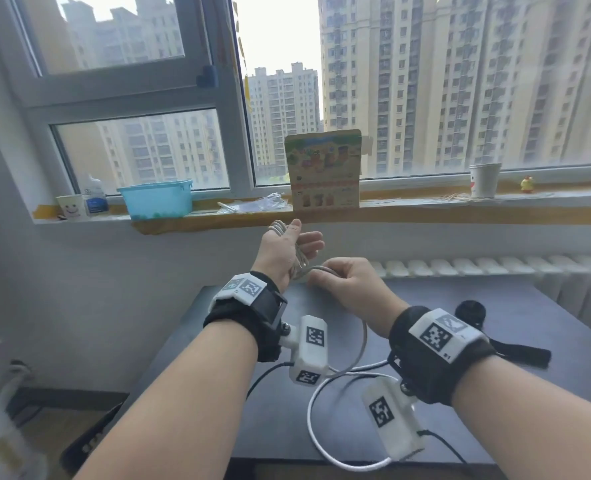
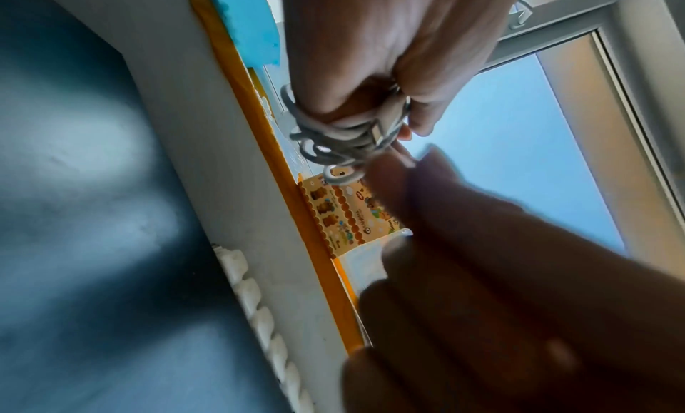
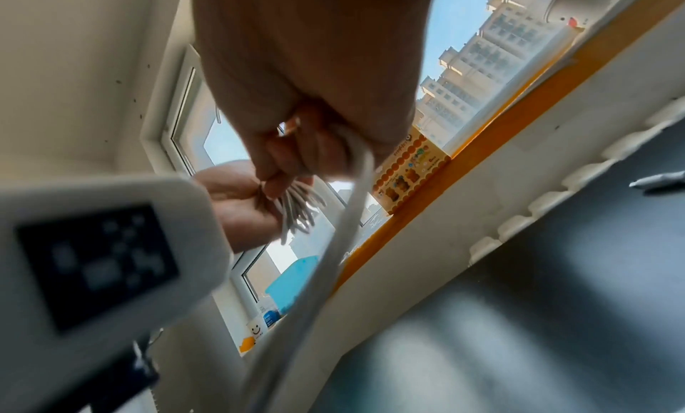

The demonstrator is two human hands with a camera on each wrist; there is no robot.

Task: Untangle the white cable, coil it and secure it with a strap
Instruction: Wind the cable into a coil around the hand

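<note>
The white cable (image 1: pixel 316 270) is wound in several loops (image 2: pixel 333 138) round my left hand (image 1: pixel 289 251), raised in front of the windowsill. That hand's fingers curl over the loops, and a metal plug (image 2: pixel 385 126) lies against them. My right hand (image 1: pixel 346 282) is just right of it and pinches the free length (image 3: pixel 344 214) close to the coil (image 3: pixel 296 211). The rest of the cable drops to a loose loop (image 1: pixel 309 420) on the dark table (image 1: pixel 564 393). A black strap (image 1: pixel 519 351) lies flat on the table, right of my right wrist.
On the windowsill stand a blue basket (image 1: pixel 155 199), a printed box (image 1: pixel 325 171) and paper cups (image 1: pixel 484 180). A white radiator (image 1: pixel 495 268) runs behind the table. A round black object (image 1: pixel 470 311) sits beside the strap. Thin black cords trail from the wrist cameras.
</note>
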